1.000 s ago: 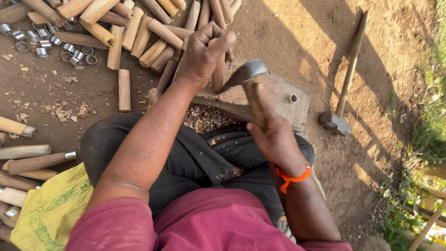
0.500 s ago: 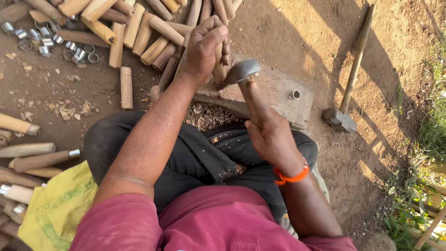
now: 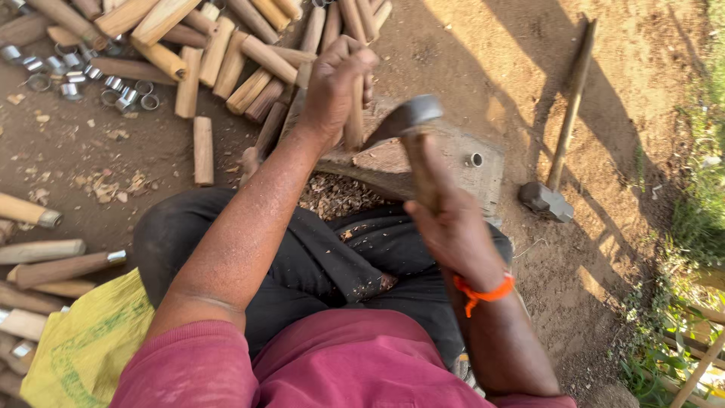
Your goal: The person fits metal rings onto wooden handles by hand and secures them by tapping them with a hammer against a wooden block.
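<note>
Along the left edge of the bare ground lie finished wooden handles [image 3: 45,249], some capped with metal, and a yellow sack [image 3: 83,344] at the lower left corner. A pile of rough wooden sticks [image 3: 219,41] fills the top left, with small metal rings [image 3: 83,75] scattered beside it; one short stick [image 3: 202,149] lies apart on open dirt. The left hand [image 3: 336,87] reaches forward, arm nearly straight, fingers wrapped tight around an upright wooden stick [image 3: 355,117] that stands on the near left part of the wooden block [image 3: 461,162]. The right hand [image 3: 453,227], elbow bent, fingers closed around the handle, holds a small axe [image 3: 404,121] whose head is right beside the stick. Right of the block, open dirt, where a long-handled hammer [image 3: 555,181] lies, well apart.
</note>
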